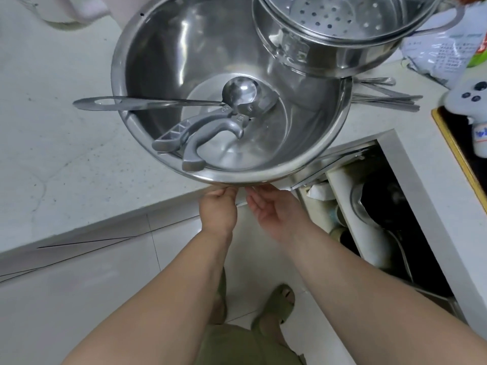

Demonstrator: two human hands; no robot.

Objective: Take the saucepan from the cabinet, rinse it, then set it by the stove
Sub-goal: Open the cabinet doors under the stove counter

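A large steel bowl [168,48] sits on the white counter [52,127], its near rim jutting over the counter edge. Inside lie a steel ladle [238,93] and a grey hinged hand tool [200,127]. My left hand [218,208] is curled right under that rim, fingertips touching it; a grip cannot be made out. My right hand [274,212] is beside it, palm up and fingers apart, just below the rim. In the open cabinet [411,180] at lower right, a dark pot with a steel rim [374,206] stands behind a white pipe.
A steel steamer pot [342,35] with a perforated insert leans on the bowl's far right rim. Flat metal utensils [387,98], a printed bag [442,56] and a white bottle [471,101] lie to the right. A black stove top [471,159] with a wooden edge is far right.
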